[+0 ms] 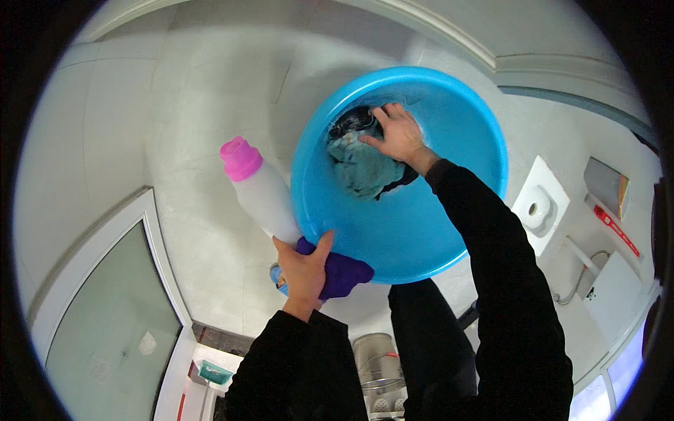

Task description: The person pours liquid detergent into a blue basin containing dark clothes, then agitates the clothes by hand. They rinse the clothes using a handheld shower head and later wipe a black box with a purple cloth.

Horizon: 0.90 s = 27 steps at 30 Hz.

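Observation:
My left hand (303,271) holds a purple cloth (342,273) against the near-left rim of a large blue plastic basin (421,242). Inside the basin, my right hand (397,131) is spread over a heap of wet clothes, its fingers apart. A grey-green garment (363,171) and a black garment (354,120) make up the heap; whether my fingertips press on them is hard to tell. Just left of the basin is a white plastic bottle (268,200) with a pink cap (241,158), its base close to my left hand.
A squat toilet (538,205) is set in the floor at right, with a red-handled tool (616,230) beyond it. Behind the basin, between my legs, stands a metal bucket (376,360). A frosted-glass door (116,316) is at lower left, near a green dustpan (215,372).

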Available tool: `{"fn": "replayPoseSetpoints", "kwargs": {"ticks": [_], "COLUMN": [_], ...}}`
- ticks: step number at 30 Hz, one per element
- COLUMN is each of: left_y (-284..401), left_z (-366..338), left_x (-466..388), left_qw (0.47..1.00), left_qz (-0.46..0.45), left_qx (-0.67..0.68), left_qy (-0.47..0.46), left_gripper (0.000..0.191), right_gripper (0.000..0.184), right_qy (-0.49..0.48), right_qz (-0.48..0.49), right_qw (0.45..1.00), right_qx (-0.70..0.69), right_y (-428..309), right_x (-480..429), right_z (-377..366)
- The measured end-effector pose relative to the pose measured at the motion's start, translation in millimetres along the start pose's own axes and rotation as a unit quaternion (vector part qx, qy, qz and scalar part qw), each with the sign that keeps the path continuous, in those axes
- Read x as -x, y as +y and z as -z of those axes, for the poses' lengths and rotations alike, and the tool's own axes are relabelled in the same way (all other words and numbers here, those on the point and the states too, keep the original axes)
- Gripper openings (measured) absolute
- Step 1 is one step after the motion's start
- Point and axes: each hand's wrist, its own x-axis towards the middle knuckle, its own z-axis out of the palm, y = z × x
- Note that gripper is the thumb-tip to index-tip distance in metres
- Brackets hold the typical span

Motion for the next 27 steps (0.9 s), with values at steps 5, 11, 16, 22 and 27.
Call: {"fn": "replayPoseSetpoints", "kwargs": {"ticks": [5, 11, 16, 22, 27], "left_y": [-6, -10, 6, -3, -7], "left_z": [-1, 1, -1, 1, 2], "left_x": [0, 0, 0, -1, 1], "left_qw": [0.999, 0.998, 0.999, 1.0, 0.999], "left_qz": [-0.001, -0.003, -0.007, -0.002, -0.01], "left_qx": [0.034, 0.061, 0.034, 0.024, 0.045], "left_qy": [0.0, -0.028, -0.012, -0.012, -0.025], "left_gripper": [0.068, 0.067, 0.068, 0.068, 0.066], "right_gripper": [0.104, 0.1, 0.083, 0.09, 0.07], "right_qy": [-0.094, -0.026, -0.016, -0.006, -0.039], "right_qz": [-0.192, -0.227, -0.201, -0.075, -0.018], "right_qw": [0.974, 0.972, 0.978, 0.994, 0.988], "right_qx": [0.071, 0.052, -0.061, 0.073, 0.151], "right_y": [-34, -28, -16, -68, -54], "right_x": [40, 25, 5, -7, -17], "right_z": [-54, -109, -58, -87, -95]}}
